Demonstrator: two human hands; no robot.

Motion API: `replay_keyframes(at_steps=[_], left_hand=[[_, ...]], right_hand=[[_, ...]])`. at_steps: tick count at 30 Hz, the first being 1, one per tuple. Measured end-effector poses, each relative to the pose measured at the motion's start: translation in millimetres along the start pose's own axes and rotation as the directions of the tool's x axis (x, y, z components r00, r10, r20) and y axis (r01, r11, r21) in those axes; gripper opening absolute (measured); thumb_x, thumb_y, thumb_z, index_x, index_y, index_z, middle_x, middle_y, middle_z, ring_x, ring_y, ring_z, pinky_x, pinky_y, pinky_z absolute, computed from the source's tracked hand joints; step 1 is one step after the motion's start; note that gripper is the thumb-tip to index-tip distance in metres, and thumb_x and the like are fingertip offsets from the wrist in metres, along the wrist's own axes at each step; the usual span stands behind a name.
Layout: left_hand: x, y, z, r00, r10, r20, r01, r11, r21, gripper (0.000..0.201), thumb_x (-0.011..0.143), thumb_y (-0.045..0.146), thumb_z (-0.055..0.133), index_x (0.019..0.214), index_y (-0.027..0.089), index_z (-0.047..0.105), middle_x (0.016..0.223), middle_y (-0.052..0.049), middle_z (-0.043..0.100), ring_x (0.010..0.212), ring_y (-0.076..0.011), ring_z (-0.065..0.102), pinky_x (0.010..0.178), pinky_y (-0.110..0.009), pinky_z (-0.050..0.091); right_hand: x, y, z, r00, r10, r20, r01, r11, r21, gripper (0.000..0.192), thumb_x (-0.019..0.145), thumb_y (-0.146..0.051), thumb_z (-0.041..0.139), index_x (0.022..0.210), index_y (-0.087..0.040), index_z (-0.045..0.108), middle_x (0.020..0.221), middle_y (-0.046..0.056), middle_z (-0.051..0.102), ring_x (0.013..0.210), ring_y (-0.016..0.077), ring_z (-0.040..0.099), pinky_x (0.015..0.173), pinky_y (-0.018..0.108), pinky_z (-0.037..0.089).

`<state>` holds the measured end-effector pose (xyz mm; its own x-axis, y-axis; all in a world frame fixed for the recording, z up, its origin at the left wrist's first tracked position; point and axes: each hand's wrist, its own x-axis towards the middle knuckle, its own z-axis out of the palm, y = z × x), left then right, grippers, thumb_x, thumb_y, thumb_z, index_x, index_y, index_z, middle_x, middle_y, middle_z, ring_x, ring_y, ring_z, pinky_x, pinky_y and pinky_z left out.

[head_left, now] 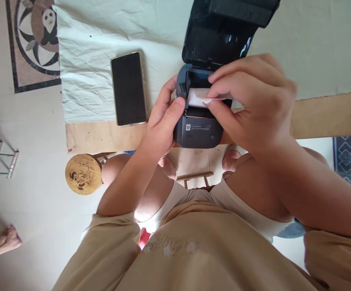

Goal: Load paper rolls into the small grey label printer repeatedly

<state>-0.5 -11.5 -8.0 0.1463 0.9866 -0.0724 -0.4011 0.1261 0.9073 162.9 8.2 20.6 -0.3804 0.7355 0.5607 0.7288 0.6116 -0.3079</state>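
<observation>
A small dark blue label printer [198, 131] sits at the table's front edge with its black lid [223, 32] swung up. A white paper roll [197, 97] lies in its open compartment. My left hand [161, 121] grips the printer's left side, thumb against the compartment's edge. My right hand [254, 105] reaches over from the right, its fingertips pinching the roll inside the compartment.
A black smartphone [129, 89] lies face up on the white cloth [96, 52] left of the printer. The wooden table edge [102, 137] runs below it. A round stool with a panda drawing [83, 174] stands on the floor. Another person's foot [8, 238] shows at lower left.
</observation>
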Motion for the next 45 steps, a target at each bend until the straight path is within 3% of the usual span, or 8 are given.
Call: replay_keyframes(at_steps=[4, 8, 15, 22, 29, 33, 38, 45], left_hand=[[0.3, 0.5, -0.4, 1.000, -0.013, -0.005, 0.013, 1.000, -0.010, 0.027, 0.087, 0.037, 0.051, 0.110, 0.023, 0.055, 0.100, 0.000, 0.062, 0.128, -0.0194, 0.048, 0.102, -0.028, 0.047], [2.1, -2.4, -5.2, 0.999, 0.004, 0.034, -0.003, 1.000, -0.030, 0.031, 0.084, 0.039, 0.056, 0.111, 0.025, 0.055, 0.102, -0.002, 0.062, 0.126, -0.0213, 0.047, 0.090, -0.027, 0.050], [1.7, -2.6, -11.0, 0.998, 0.036, 0.057, -0.044, 0.989, 0.144, 0.044, 0.074, 0.035, 0.069, 0.114, 0.030, 0.053, 0.096, 0.003, 0.058, 0.094, -0.0120, 0.059, 0.083, -0.022, 0.047], [0.3, 0.4, -8.4, 0.999, 0.019, 0.048, -0.027, 0.983, 0.182, 0.050, 0.072, 0.034, 0.070, 0.118, 0.028, 0.050, 0.104, 0.001, 0.057, 0.101, -0.0155, 0.060, 0.086, -0.023, 0.047], [3.5, -6.0, -14.4, 0.996, 0.030, 0.086, -0.046, 0.981, 0.187, 0.065, 0.063, 0.038, 0.076, 0.120, 0.028, 0.048, 0.108, -0.002, 0.056, 0.099, -0.0182, 0.061, 0.082, -0.025, 0.049], [1.9, -3.1, -10.7, 0.998, 0.000, 0.060, -0.009, 0.988, 0.155, 0.062, 0.065, 0.048, 0.073, 0.119, 0.029, 0.049, 0.107, -0.001, 0.058, 0.103, -0.0198, 0.060, 0.086, -0.028, 0.049], [0.7, 0.0, -9.2, 0.999, -0.003, 0.039, -0.004, 0.983, 0.185, 0.053, 0.071, 0.038, 0.071, 0.118, 0.027, 0.050, 0.107, -0.001, 0.058, 0.103, -0.0179, 0.061, 0.088, -0.026, 0.049], [1.3, -0.3, -11.2, 0.998, -0.004, 0.067, -0.007, 0.987, 0.163, 0.059, 0.066, 0.043, 0.074, 0.118, 0.029, 0.050, 0.107, 0.000, 0.058, 0.108, -0.0197, 0.060, 0.090, -0.027, 0.049]], right_hand=[[-3.1, -2.6, 0.0, 0.998, -0.030, -0.061, 0.025, 0.995, -0.094, 0.011, 0.081, -0.027, 0.055, 0.076, -0.023, 0.064, 0.075, 0.001, 0.061, 0.072, 0.0129, 0.054, 0.066, 0.029, 0.042], [-9.2, -7.3, 4.7, 0.985, -0.132, -0.110, 0.130, 0.991, -0.024, 0.003, 0.075, -0.025, 0.061, 0.074, -0.024, 0.063, 0.067, 0.000, 0.057, 0.067, 0.0128, 0.047, 0.063, 0.029, 0.040], [-17.2, -8.3, 6.5, 0.980, -0.197, -0.034, 0.198, 0.979, 0.046, 0.005, 0.076, -0.029, 0.063, 0.079, -0.024, 0.063, 0.076, 0.000, 0.059, 0.078, 0.0131, 0.048, 0.070, 0.029, 0.043], [-14.8, -3.6, -0.3, 0.987, -0.136, -0.091, 0.147, 0.979, 0.138, 0.011, 0.077, -0.031, 0.061, 0.083, -0.022, 0.062, 0.078, 0.002, 0.056, 0.074, 0.0127, 0.047, 0.071, 0.032, 0.038], [-16.2, -3.8, -3.7, 0.998, -0.035, 0.046, 0.034, 0.999, 0.021, 0.020, 0.079, -0.035, 0.058, 0.095, -0.023, 0.056, 0.088, 0.004, 0.054, 0.082, 0.0147, 0.049, 0.074, 0.033, 0.039], [-16.9, -0.3, -5.5, 0.992, -0.095, 0.084, 0.093, 0.995, 0.024, 0.028, 0.073, -0.033, 0.064, 0.098, -0.023, 0.055, 0.092, 0.004, 0.054, 0.085, 0.0163, 0.048, 0.074, 0.033, 0.040], [-16.6, 3.0, -8.9, 0.979, -0.170, 0.116, 0.167, 0.985, 0.040, 0.029, 0.073, -0.025, 0.063, 0.100, -0.024, 0.056, 0.098, 0.001, 0.060, 0.088, 0.0175, 0.049, 0.076, 0.033, 0.039], [-16.9, -5.8, -7.4, 0.988, -0.090, 0.122, 0.085, 0.995, 0.048, 0.022, 0.075, -0.032, 0.063, 0.095, -0.023, 0.057, 0.092, 0.000, 0.062, 0.092, 0.0187, 0.050, 0.076, 0.034, 0.041]])
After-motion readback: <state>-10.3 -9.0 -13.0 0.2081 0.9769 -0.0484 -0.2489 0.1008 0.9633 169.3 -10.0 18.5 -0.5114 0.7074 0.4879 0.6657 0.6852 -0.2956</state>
